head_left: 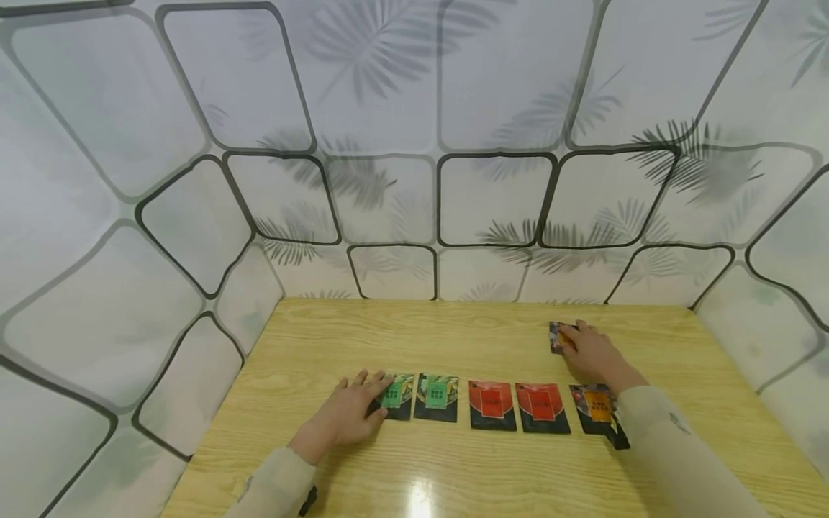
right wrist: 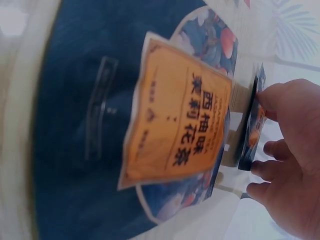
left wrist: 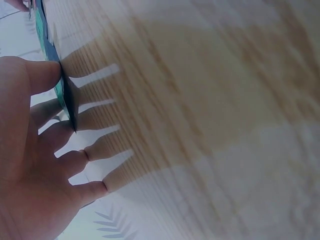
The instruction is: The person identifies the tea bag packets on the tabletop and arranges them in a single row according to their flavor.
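My left hand rests spread at the left end of a row of packets. Its thumb and index finger touch the left edge of a green-labelled packet. In the left wrist view that packet appears edge-on by the thumb. Farther back, my right hand grips a dark tea packet with an orange label, mostly hidden under the fingers. In the right wrist view the thumb lies on this packet. A larger-looking grapefruit jasmine tea packet lies nearer, below the right wrist.
A second green packet, then two red packets, continue the row. At its right end an orange-labelled packet overlaps another dark piece beside the sleeve. Patterned walls enclose the wooden table.
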`<move>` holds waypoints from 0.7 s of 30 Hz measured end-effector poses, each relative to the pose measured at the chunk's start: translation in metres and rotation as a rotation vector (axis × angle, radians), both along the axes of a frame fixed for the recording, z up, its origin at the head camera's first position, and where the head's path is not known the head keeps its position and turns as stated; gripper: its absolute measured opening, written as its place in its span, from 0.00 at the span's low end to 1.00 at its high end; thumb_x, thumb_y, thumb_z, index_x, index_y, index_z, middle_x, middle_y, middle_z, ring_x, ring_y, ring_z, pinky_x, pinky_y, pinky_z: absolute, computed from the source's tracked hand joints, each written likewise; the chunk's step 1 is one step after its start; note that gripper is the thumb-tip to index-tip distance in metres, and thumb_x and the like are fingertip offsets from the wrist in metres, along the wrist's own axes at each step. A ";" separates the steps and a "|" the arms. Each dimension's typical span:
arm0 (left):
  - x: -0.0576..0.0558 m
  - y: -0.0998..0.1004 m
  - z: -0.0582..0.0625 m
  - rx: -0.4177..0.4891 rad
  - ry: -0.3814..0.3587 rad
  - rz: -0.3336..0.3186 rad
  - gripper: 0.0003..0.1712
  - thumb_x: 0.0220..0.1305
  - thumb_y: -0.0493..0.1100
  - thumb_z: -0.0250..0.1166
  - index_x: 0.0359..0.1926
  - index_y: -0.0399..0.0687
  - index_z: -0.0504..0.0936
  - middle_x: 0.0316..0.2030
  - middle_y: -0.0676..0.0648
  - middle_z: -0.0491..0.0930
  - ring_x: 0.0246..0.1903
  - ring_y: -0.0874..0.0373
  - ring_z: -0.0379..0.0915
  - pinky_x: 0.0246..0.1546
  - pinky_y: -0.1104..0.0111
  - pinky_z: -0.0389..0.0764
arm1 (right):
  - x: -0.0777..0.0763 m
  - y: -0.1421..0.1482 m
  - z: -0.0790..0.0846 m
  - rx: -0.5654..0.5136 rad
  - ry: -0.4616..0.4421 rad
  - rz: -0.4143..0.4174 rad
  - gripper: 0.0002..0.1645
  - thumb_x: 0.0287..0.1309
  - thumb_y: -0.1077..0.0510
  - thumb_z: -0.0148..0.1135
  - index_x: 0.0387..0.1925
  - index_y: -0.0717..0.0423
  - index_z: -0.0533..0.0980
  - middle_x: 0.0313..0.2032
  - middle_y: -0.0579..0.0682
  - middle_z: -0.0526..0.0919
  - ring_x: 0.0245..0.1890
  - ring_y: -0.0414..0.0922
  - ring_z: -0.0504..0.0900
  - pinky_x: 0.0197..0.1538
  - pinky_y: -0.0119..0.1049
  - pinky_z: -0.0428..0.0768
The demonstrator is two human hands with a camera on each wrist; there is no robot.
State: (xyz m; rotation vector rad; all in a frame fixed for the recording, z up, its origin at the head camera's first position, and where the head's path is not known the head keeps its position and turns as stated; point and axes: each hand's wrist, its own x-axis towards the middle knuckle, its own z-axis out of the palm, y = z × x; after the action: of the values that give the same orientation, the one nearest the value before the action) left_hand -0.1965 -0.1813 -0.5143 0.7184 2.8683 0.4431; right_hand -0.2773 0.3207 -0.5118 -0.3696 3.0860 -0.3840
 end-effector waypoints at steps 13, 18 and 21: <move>0.001 0.000 0.001 -0.011 0.002 -0.002 0.35 0.79 0.52 0.59 0.81 0.51 0.64 0.79 0.40 0.64 0.78 0.30 0.58 0.73 0.30 0.60 | 0.006 0.008 0.002 0.027 0.010 -0.026 0.36 0.75 0.49 0.60 0.71 0.70 0.70 0.69 0.86 0.63 0.66 0.83 0.67 0.65 0.77 0.69; 0.001 0.000 0.001 -0.007 0.009 -0.005 0.35 0.78 0.52 0.60 0.81 0.50 0.65 0.79 0.39 0.65 0.77 0.29 0.59 0.73 0.29 0.60 | 0.012 0.015 -0.001 0.043 0.020 -0.003 0.35 0.75 0.51 0.60 0.74 0.66 0.69 0.66 0.85 0.67 0.64 0.83 0.69 0.64 0.77 0.69; 0.001 0.001 0.001 -0.009 0.011 -0.004 0.36 0.78 0.52 0.60 0.81 0.50 0.64 0.79 0.40 0.65 0.77 0.29 0.59 0.73 0.29 0.60 | 0.015 0.019 -0.001 0.057 0.027 -0.003 0.35 0.75 0.49 0.60 0.72 0.67 0.70 0.64 0.83 0.71 0.63 0.81 0.71 0.63 0.77 0.70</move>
State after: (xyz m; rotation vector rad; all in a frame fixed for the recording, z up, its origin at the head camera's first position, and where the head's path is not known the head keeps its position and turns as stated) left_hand -0.1956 -0.1807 -0.5137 0.7277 2.8768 0.4269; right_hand -0.2618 0.3400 -0.5125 -0.3715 3.1158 -0.2930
